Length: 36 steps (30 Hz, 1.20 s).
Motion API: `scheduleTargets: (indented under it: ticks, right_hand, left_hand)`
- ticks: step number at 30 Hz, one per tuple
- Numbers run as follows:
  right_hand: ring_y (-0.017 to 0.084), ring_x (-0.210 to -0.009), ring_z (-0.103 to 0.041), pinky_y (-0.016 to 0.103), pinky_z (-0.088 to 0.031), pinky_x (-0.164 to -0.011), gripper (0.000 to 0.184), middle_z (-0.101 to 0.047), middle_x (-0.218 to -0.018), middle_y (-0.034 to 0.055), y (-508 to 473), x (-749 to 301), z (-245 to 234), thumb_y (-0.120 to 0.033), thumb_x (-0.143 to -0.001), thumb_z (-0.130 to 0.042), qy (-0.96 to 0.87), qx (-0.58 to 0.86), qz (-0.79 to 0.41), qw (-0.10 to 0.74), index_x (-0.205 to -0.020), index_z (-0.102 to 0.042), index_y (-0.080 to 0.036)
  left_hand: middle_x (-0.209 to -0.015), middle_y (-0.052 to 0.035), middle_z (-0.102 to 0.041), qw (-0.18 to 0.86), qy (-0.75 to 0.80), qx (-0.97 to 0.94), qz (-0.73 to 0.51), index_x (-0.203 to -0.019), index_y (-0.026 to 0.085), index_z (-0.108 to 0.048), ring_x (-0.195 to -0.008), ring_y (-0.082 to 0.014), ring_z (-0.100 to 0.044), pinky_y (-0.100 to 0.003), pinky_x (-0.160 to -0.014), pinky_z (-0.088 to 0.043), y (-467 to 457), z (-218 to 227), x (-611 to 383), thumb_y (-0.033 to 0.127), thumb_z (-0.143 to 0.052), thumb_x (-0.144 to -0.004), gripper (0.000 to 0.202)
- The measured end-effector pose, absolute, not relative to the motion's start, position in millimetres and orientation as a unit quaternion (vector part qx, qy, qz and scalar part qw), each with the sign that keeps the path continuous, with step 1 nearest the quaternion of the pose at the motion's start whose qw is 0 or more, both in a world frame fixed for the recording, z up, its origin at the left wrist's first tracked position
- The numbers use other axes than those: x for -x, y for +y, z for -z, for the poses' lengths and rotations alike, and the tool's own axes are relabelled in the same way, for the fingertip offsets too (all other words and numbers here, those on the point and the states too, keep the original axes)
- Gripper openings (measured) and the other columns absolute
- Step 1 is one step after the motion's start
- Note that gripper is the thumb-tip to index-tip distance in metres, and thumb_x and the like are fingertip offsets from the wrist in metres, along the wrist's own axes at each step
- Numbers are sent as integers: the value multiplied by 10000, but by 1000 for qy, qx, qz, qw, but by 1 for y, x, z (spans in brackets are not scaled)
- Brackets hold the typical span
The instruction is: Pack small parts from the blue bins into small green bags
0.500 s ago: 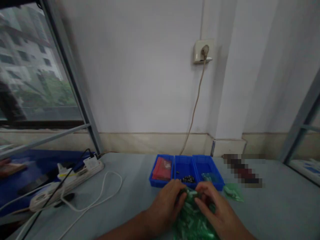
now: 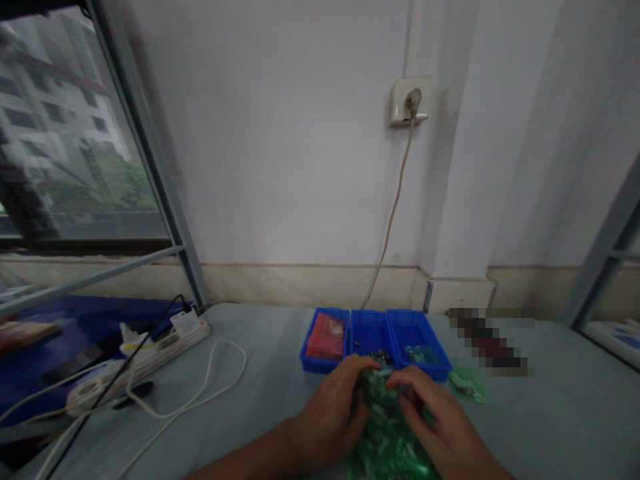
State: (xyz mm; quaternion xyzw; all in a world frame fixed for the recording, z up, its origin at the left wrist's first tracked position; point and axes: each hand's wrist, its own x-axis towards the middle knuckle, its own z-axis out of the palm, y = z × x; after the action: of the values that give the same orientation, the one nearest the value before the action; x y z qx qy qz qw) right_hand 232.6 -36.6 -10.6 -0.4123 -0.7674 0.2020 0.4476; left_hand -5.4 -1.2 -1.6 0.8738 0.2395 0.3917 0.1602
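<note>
A shiny green plastic bag (image 2: 387, 433) lies at the front of the table, its top edge between my two hands. My left hand (image 2: 337, 410) is curled on the bag's upper left edge, thumb and fingers closed on the plastic. On the upper right edge, my right hand (image 2: 433, 413) pinches the bag; its fingertips are partly hidden. Just beyond stand three blue bins side by side. The left bin (image 2: 320, 365) holds a red packet (image 2: 325, 335), the middle bin (image 2: 367, 327) small dark and silvery parts (image 2: 380, 355), the right bin (image 2: 410, 325) a small clear bluish bag (image 2: 419, 354).
Right of the bins lies a small green bag (image 2: 469, 385), with a pixelated patch behind it. A white power strip (image 2: 165, 357) with plugs and a looping white cable (image 2: 215, 397) lies at the left. A cord (image 2: 397, 193) hangs from the wall socket (image 2: 410, 100).
My fingers have shifted slightly on the bag's top edge, the right fingertips spreading a little. The whole view has moved slightly; the bins stay in place.
</note>
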Motion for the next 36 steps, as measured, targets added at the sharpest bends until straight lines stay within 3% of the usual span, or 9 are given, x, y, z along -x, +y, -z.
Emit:
scheduleTargets:
  ticks: [5,10,15,20,24,30,36]
  right_hand:
    - [220,-838,-692,305,-595,-792,153,-721,-1053,34,-35,-235,14,-330,-1053,-623,-764,424,-193,445,-1175,-706,-288]
    - [271,-1141,-693,341,-584,-985,142,-696,-1186,76,-36,-233,5,-355,-1071,-606,-765,418,-182,455,-1089,-725,-280]
    - [225,-889,-725,292,-602,-789,149,-737,-1027,35,-36,-230,10,-378,-1072,-617,-770,429,-203,427,-1133,-701,-271]
    - [236,-924,-754,307,-625,-843,162,-771,-1029,40,-38,-230,12,-384,-1059,-641,-770,424,-178,442,-1136,-729,-271]
    - [263,-1007,-767,332,-637,-894,202,-789,-1095,64,-32,-238,6,-408,-1061,-621,-746,443,-138,478,-1148,-739,-268]
    - [320,-1184,-710,471,-557,-1056,301,-765,-1244,93,-7,-267,-4,-430,-1087,-542,-677,516,-28,525,-1276,-715,-271]
    - [351,-1101,-718,580,-505,-1030,268,-796,-1153,99,7,-279,5,-304,-1051,-538,-742,529,29,410,-1137,-788,-261]
  left_hand:
    - [-1301,-110,-648,174,243,-871,-389,-1453,242,-495,-1177,-254,-635,-385,-1025,-548,1,-3,5,49,-560,-955,538]
    - [-1024,-68,-718,150,255,-886,-357,-1143,211,-683,-973,-231,-642,-343,-924,-517,0,-9,4,258,-622,-1070,106]
    - [-954,-67,-691,146,250,-895,-338,-1009,188,-671,-918,-220,-624,-308,-824,-477,-1,-9,2,272,-573,-1084,149]
    - [-1012,-68,-694,166,259,-890,-336,-1079,197,-634,-950,-221,-626,-303,-838,-484,-1,-3,2,285,-540,-1107,132]
    - [-1036,-58,-688,180,273,-887,-327,-1274,213,-584,-928,-213,-635,-286,-803,-502,-1,-4,4,275,-580,-1080,204]
    - [-1114,-88,-702,135,217,-925,-282,-1232,223,-679,-1040,-249,-659,-353,-930,-518,-2,-10,2,290,-659,-1045,199]
    - [-1295,-88,-689,136,193,-943,-237,-1270,290,-753,-1156,-289,-663,-417,-1022,-506,-3,-12,2,491,-847,-925,410]
